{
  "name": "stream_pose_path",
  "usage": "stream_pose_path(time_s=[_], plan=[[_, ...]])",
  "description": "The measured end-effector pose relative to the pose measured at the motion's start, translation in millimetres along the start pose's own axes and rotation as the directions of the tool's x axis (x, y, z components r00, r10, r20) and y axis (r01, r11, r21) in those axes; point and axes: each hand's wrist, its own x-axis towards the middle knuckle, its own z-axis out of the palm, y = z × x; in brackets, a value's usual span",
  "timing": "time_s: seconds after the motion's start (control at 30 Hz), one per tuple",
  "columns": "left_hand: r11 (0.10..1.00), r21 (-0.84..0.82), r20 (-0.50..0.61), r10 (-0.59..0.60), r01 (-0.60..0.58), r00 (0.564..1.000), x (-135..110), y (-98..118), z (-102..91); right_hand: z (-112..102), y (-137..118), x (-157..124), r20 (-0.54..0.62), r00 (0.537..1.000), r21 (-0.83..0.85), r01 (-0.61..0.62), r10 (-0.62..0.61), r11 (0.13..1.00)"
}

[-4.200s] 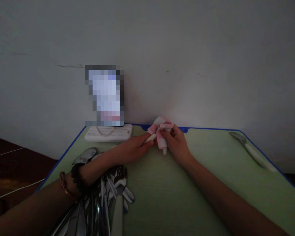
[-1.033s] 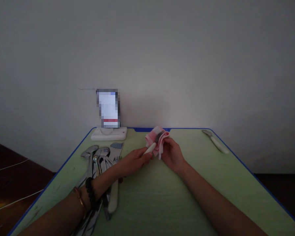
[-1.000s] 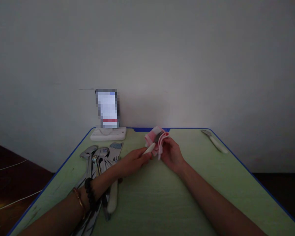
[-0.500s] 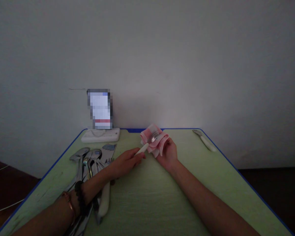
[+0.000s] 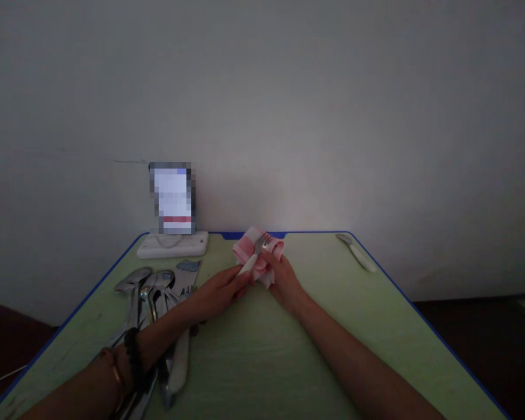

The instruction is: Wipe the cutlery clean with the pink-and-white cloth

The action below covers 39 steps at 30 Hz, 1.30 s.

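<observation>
A fork with a white handle and metal tines is gripped by its handle in my left hand, tines pointing away from me. My right hand is closed on a pink and white checked cloth, bunched up under and around the fork's head. The thumb of that hand lies over the cloth near the base of the tines. Both hands are above the middle of the green table. Beneath and beside my left forearm lies a pile of cutlery, partly covered by the arm.
A second white-handled fork lies at the table's far right. At the back left, a phone with a blurred screen stands behind a white power strip. The green table has a blue edge and meets the wall.
My right thumb has come over the cloth at the fork's head, where the tines lay uncovered on it before. The cloth is folded closer, and the whole view has shifted slightly.
</observation>
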Motion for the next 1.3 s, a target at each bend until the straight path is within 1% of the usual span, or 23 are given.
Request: stream_pose_path(time_s=[0.13, 0.2, 0.3, 0.33, 0.4, 0.5, 0.57, 0.63, 0.73, 0.87, 1.07, 1.17, 1.3], plan=[[1.000, -0.024, -0.016, -0.005, 0.004, 1.000, 1, -2, 0.7, -1, 1, 4, -0.022, 0.999, 0.128, -0.038, 0.042, 0.991], [0.999, -0.034, -0.021, -0.014, 0.014, 1.000, 0, -2, 1.1, -2, -1, 6, -0.059, 0.998, 0.191, -0.013, 0.024, 0.981], [0.999, -0.027, -0.030, -0.021, 0.020, 0.999, 0, -1, 1.4, -2, -3, 8, -0.109, 0.994, 0.242, 0.042, -0.015, 0.969], [0.999, -0.023, -0.033, -0.023, 0.022, 0.999, 0, -1, 1.4, -2, -4, 7, -0.105, 0.994, 0.251, 0.053, -0.027, 0.967], [0.999, -0.020, -0.033, -0.031, 0.030, 0.999, 0, -2, 1.4, -1, -7, 5, -0.060, 0.997, 0.263, 0.064, -0.050, 0.963], [0.998, -0.031, -0.032, -0.048, 0.047, 0.998, 0, -2, 1.4, -1, -11, 1, 0.035, 0.999, 0.242, 0.022, -0.032, 0.970], [0.998, -0.040, -0.035, -0.053, 0.052, 0.998, 0, -2, 1.5, -3, -12, 0, 0.062, 0.998, 0.210, -0.020, 0.007, 0.978], [0.998, -0.037, -0.040, -0.046, 0.045, 0.998, 0, -2, 1.6, -6, -10, 2, 0.039, 0.999, 0.200, -0.023, 0.016, 0.980], [0.999, -0.023, -0.032, -0.035, 0.034, 0.999, 0, -1, 2.0, -9, -5, 7, -0.031, 1.000, 0.213, 0.004, 0.003, 0.977], [0.999, -0.008, -0.034, -0.040, 0.039, 0.999, -2, 3, 2.9, -9, -1, 10, -0.092, 0.996, 0.184, 0.004, 0.013, 0.983], [0.999, 0.039, 0.001, -0.017, 0.017, 1.000, -3, 0, 2.5, -7, -1, 10, -0.083, 0.994, 0.092, 0.082, -0.075, 0.992], [0.998, 0.058, 0.020, 0.009, -0.010, 1.000, -1, -6, 1.7, -9, 0, 11, -0.092, 0.995, 0.057, 0.052, -0.047, 0.997], [0.998, 0.062, 0.020, 0.001, -0.002, 1.000, 2, -10, 1.1, -12, 2, 12, -0.100, 0.995, 0.030, 0.018, -0.015, 0.999]])
